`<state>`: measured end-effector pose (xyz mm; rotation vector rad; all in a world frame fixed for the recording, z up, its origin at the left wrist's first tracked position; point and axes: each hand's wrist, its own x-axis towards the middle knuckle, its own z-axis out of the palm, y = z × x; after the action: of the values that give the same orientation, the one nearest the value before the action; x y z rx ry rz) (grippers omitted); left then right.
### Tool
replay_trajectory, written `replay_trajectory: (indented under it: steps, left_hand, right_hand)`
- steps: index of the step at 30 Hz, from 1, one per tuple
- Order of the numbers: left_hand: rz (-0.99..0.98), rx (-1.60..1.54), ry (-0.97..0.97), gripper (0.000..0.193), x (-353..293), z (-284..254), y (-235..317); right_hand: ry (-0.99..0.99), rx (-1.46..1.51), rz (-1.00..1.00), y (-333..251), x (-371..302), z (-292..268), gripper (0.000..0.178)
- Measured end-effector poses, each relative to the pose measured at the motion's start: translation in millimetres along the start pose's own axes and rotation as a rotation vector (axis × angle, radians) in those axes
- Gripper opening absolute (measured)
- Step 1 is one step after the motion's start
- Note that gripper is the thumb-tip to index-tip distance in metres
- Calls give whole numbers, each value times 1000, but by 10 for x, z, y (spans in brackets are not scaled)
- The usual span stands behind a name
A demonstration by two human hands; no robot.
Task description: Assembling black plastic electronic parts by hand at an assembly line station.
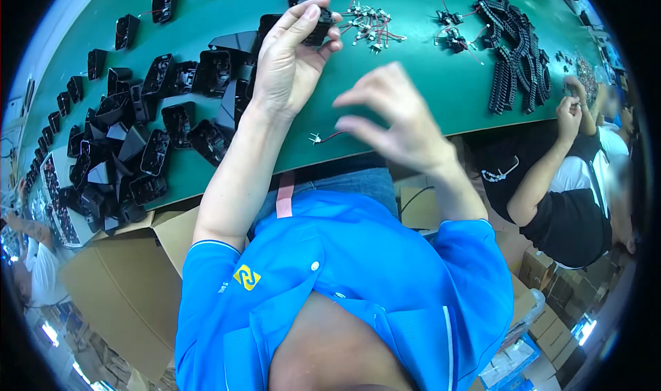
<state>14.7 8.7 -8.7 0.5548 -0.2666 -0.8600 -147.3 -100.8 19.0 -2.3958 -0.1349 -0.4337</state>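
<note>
My left hand (pixel 292 64) is raised over the green table, its fingers closed round a small black plastic housing (pixel 318 33). To the right and nearer me, my right hand (pixel 403 119) is smeared by motion; a gap shows between its thumb and curved fingers, and nothing is seen in them. Close to that thumb is a small white connector (pixel 315 138) with a red wire, whose other end passes out of sight by the hand. Beyond my hands lies a loose pile of white connectors with red and black wires (pixel 372 26).
Many open black housings (pixel 217 71) crowd the table's left side, some heaped near its edge. Black segmented strips (pixel 513 54) lie at right beside a small wired cluster (pixel 451 33). A person in black (pixel 564 205) sits at right. A cardboard box (pixel 124 288) stands at lower left.
</note>
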Motion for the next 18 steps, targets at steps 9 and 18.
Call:
replay_trajectory:
  steps: [9,18]
  left_hand:
    - [0,31,-44,29,-47,40,-7]
    - [-84,193,-3,21,-81,128,32]
  right_hand:
    - [75,110,45,-78,-127,496,13]
    - [596,333,183,245,253,82,13]
